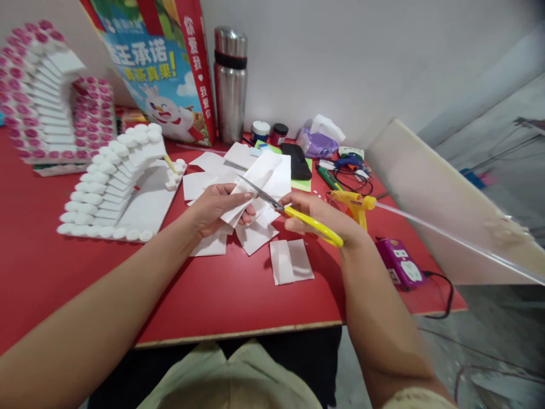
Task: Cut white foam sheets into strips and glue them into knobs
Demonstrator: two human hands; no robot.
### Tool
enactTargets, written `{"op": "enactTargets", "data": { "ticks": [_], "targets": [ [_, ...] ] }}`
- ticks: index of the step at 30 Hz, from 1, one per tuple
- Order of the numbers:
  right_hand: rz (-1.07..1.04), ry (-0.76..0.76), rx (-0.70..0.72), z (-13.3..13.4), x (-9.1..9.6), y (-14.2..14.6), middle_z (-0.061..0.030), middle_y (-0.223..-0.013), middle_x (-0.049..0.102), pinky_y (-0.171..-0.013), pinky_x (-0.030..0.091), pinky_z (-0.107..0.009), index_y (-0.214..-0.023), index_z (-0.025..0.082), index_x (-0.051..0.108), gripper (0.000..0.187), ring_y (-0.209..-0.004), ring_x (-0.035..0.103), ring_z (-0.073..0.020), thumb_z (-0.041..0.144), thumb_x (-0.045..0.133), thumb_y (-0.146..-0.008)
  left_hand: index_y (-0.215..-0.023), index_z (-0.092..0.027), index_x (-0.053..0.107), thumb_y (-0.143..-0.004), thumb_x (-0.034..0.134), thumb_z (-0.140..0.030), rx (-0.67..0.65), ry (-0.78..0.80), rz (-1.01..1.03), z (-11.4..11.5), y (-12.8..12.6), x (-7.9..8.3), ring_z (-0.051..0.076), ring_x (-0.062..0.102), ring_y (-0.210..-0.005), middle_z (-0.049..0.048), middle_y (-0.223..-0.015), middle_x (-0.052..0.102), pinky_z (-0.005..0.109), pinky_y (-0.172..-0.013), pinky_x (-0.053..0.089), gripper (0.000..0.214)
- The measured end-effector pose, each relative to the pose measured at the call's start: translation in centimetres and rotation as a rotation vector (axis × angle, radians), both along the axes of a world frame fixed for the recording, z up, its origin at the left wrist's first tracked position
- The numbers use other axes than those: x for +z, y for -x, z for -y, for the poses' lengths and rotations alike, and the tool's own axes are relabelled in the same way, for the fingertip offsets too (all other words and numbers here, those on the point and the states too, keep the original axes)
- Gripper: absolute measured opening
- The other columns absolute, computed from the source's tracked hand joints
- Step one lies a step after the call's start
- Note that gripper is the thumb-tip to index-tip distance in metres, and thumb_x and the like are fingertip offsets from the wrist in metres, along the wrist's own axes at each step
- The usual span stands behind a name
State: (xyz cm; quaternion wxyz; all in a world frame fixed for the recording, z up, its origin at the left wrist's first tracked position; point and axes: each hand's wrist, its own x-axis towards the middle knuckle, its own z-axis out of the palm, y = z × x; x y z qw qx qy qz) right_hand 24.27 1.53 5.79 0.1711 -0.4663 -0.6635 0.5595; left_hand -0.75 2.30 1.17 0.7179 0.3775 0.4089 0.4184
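Note:
My left hand is closed on a piece of white paper, held just above the red table. My right hand grips yellow-handled scissors. Their metal blades are open and point left and away into the edge of the paper. More white paper pieces lie on the table under and around both hands.
A white stepped model stands at the left, a pink-dotted one behind it. At the back are a steel flask, a printed box and small jars. A yellow glue gun, cables and a purple device lie right.

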Motion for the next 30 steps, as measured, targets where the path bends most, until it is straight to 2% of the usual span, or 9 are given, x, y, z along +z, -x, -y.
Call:
{"op": "enactTargets", "data": {
  "ticks": [8,14,20,30],
  "targets": [
    [-0.033,0.019,-0.015,-0.25,-0.27,0.01,0.0083,-0.062,0.054,-0.047,0.031,-0.021,-0.103,0.02,0.062,0.051,-0.048,0.042,-0.0069,0.051,0.089,-0.071,-0.079,-0.013,0.072,-0.074,0.09,-0.026,-0.007,-0.002,0.025,0.06,0.1,0.24,0.013,0.067,-0.051,0.0044,-0.066,0.075,0.02,-0.051,0.055,0.023],
    [-0.043,-0.004,-0.03,-0.44,-0.62,-0.15,0.0071,-0.065,0.056,-0.047,0.031,-0.022,-0.101,0.02,0.063,0.052,-0.048,0.042,-0.007,0.05,0.09,-0.068,-0.077,-0.013,0.073,-0.074,0.09,-0.025,-0.017,-0.007,0.049,0.03,0.1,0.07,0.013,0.067,-0.05,0.0047,-0.065,0.074,0.02,-0.049,0.055,0.021],
    [0.027,-0.069,-0.044,-0.35,-0.29,-0.36,0.0081,-0.063,0.052,-0.051,0.03,-0.022,-0.102,0.019,0.066,0.051,-0.053,0.042,-0.0082,0.049,0.089,-0.068,-0.079,-0.013,0.074,-0.075,0.089,-0.027,-0.023,-0.013,0.037,-0.04,0.2,-0.24,0.013,0.067,-0.051,0.005,-0.065,0.074,0.022,-0.05,0.055,0.021],
    [0.072,-0.09,-0.075,-0.35,0.24,-0.24,0.0061,-0.066,0.056,-0.054,0.036,-0.023,-0.1,0.018,0.07,0.049,-0.057,0.047,-0.0096,0.045,0.09,-0.064,-0.081,-0.014,0.074,-0.075,0.088,-0.025,-0.03,-0.016,0.032,-0.12,0.17,-0.18,0.013,0.066,-0.049,0.0041,-0.064,0.074,0.022,-0.049,0.054,0.019]
  ]
}}
